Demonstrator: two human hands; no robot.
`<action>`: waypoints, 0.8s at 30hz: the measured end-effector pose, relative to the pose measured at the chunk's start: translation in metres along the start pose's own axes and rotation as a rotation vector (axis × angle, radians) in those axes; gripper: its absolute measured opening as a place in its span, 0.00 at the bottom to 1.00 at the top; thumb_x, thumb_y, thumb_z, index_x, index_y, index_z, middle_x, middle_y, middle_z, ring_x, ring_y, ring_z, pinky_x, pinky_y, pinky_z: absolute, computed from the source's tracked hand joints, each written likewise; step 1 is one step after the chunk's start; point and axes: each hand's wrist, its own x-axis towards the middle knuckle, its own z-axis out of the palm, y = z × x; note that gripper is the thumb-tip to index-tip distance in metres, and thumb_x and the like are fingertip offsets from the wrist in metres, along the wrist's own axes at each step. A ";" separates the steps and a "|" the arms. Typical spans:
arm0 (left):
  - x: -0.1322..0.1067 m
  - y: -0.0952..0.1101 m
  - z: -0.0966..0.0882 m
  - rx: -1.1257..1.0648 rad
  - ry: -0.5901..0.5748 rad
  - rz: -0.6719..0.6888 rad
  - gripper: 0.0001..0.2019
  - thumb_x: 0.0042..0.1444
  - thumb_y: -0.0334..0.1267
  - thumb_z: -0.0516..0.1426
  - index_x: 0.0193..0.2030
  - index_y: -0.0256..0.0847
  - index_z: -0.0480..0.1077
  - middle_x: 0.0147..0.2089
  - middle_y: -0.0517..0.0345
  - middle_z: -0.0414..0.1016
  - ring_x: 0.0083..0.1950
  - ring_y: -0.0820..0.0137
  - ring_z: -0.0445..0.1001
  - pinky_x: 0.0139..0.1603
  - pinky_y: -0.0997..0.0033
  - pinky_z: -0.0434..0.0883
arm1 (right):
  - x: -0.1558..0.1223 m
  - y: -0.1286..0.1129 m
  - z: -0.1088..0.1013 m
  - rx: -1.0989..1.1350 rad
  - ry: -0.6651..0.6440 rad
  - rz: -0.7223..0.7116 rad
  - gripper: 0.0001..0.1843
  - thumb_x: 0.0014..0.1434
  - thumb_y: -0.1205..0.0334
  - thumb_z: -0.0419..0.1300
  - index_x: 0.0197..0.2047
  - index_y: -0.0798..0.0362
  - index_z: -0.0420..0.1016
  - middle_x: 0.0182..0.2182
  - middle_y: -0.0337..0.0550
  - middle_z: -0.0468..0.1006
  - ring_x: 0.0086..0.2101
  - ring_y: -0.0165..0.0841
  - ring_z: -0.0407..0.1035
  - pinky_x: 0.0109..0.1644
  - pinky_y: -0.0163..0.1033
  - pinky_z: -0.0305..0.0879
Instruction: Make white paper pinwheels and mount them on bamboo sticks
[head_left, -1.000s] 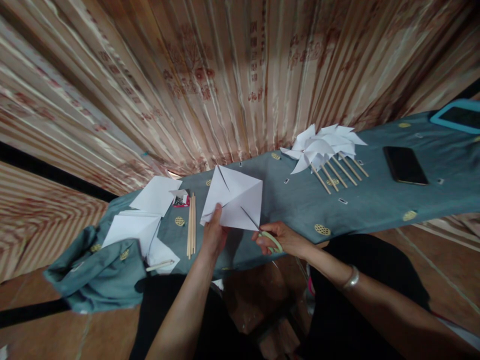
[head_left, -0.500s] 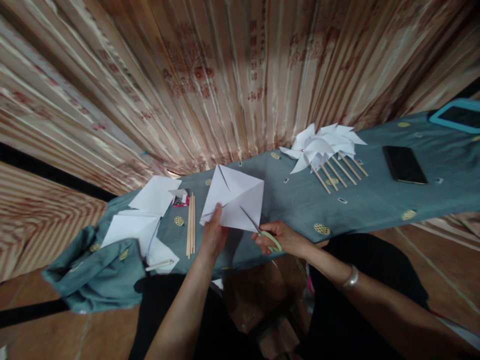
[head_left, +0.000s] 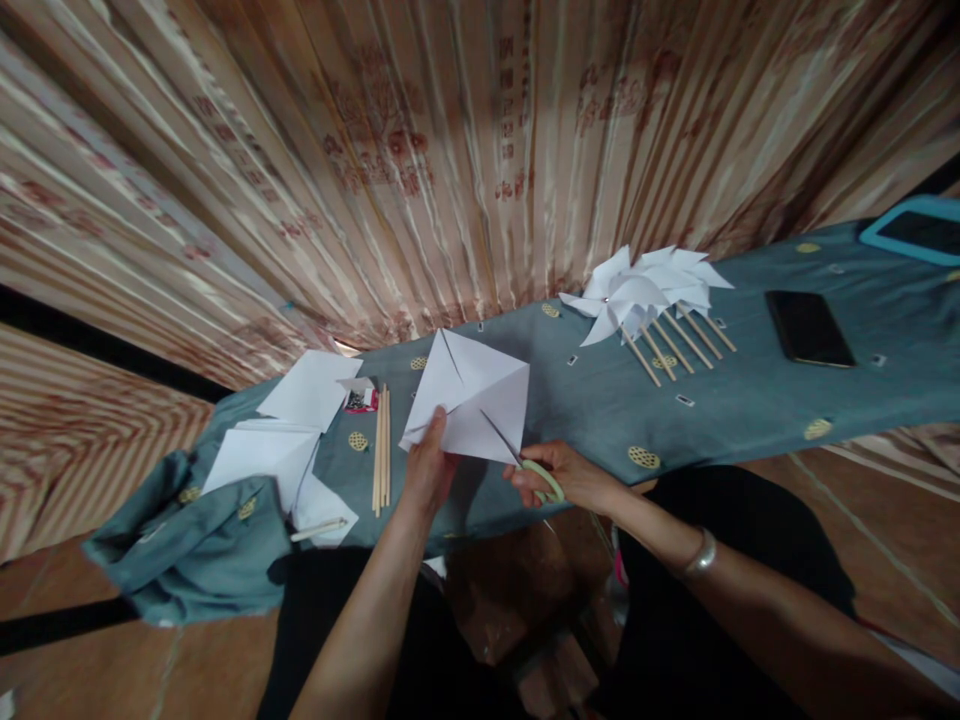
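Observation:
A square of white paper (head_left: 480, 375) with slits running in from its corners is pinched by my left hand (head_left: 432, 458), thumb on top at the lower left edge. My right hand (head_left: 559, 474) grips scissors (head_left: 546, 482) with light green handles. Their blades lie along the paper's lower right corner, pointing up and left toward its middle. Left of the paper, several thin wooden sticks (head_left: 382, 450) lie side by side, next to a small red-and-white box (head_left: 361, 397) of pins. More white sheets (head_left: 262, 455) are spread at the far left.
Several white paper pinwheels (head_left: 637, 290) on sticks lie right of centre. A dark phone (head_left: 808, 328) and a blue-framed device (head_left: 915, 230) lie farther right. The green patterned cloth (head_left: 720, 430) covers the narrow table, and a curtain (head_left: 465, 150) hangs behind it.
Almost nothing differs. The paper has shifted very slightly to the right; both hands and the scissors keep nearly the same place.

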 end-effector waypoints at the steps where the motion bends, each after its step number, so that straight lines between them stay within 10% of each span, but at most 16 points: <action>1: 0.000 0.000 0.000 -0.003 -0.006 0.002 0.10 0.56 0.37 0.62 0.44 0.38 0.75 0.50 0.48 0.78 0.51 0.63 0.77 0.47 0.70 0.76 | 0.000 0.001 0.000 -0.002 0.002 0.002 0.28 0.41 0.35 0.68 0.26 0.55 0.73 0.18 0.36 0.74 0.20 0.25 0.65 0.25 0.31 0.58; 24: 0.000 0.001 0.002 -0.019 0.037 -0.017 0.11 0.56 0.36 0.62 0.45 0.35 0.74 0.47 0.49 0.79 0.46 0.66 0.79 0.48 0.70 0.76 | 0.001 0.007 -0.001 -0.010 -0.014 -0.036 0.28 0.44 0.35 0.66 0.28 0.55 0.74 0.19 0.36 0.75 0.21 0.25 0.66 0.26 0.32 0.59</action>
